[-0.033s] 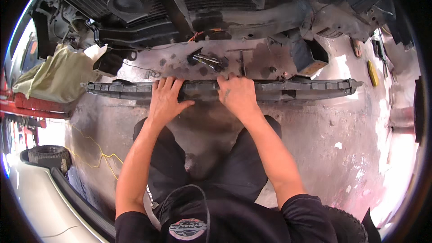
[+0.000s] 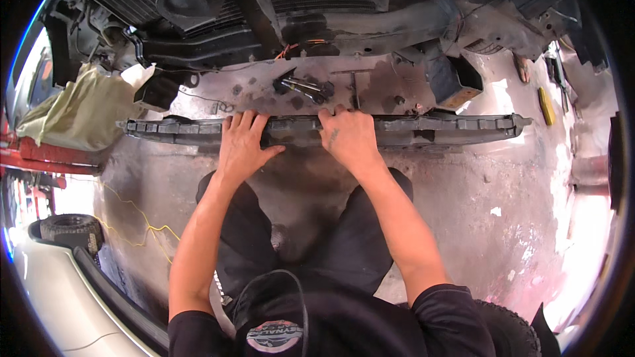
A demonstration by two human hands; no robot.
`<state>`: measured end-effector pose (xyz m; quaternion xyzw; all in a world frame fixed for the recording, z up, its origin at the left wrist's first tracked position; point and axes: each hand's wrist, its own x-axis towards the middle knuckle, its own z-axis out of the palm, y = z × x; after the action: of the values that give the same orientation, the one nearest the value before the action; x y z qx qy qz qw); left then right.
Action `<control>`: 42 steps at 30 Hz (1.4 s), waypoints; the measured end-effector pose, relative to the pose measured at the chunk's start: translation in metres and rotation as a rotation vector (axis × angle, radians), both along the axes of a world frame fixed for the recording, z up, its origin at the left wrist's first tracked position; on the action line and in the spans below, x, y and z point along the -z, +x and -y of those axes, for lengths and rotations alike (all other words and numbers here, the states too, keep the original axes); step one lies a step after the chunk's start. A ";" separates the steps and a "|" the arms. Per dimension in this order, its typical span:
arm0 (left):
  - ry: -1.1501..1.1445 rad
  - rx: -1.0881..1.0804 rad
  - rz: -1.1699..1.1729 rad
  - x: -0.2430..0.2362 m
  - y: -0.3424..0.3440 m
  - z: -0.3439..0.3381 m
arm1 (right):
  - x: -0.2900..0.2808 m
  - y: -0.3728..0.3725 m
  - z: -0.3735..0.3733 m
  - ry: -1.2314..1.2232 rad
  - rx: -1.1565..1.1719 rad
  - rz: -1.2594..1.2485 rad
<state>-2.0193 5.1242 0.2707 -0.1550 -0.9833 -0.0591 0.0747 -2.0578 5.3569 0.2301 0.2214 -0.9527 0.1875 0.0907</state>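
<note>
A long, narrow black bumper piece [image 2: 297, 133] lies crosswise in front of my knees, with a row of notches or clips along its upper edge. My left hand [image 2: 243, 144] grips it left of its middle, fingers hooked over the far edge and thumb stretched out to the right. Right of the middle, my right hand [image 2: 349, 139] has its fingers curled over the same edge. The undersides of my fingers are hidden. Just beyond the piece, a few metal hand tools [image 2: 305, 87] lie bunched on a dark patch, near a T-shaped tool [image 2: 354, 87].
The stripped front end of a vehicle [image 2: 370, 30] spans the far side, with two box-shaped brackets [image 2: 456, 84] jutting toward me. At left are a khaki cloth [image 2: 73, 109], a red beam [image 2: 49, 155], a yellow cord [image 2: 153, 228] and a light-coloured car panel [image 2: 59, 291]. A yellow object [image 2: 547, 106] lies far right.
</note>
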 end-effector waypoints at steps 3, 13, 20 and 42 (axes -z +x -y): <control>0.008 0.003 0.017 0.000 -0.007 -0.002 | -0.001 -0.001 -0.001 0.014 0.014 -0.006; 0.032 0.095 -0.051 0.015 0.008 0.020 | 0.007 0.029 0.008 -0.022 0.039 -0.084; 0.059 0.136 -0.106 0.030 0.011 0.034 | 0.007 0.035 0.013 0.017 0.023 -0.128; 0.245 0.339 -0.016 0.056 0.031 0.072 | 0.010 0.054 0.038 0.167 -0.060 -0.131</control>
<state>-1.9885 5.0518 0.2146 -0.3085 -0.9280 -0.1886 0.0896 -2.0037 5.3185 0.2198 0.2683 -0.9500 0.0952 0.1284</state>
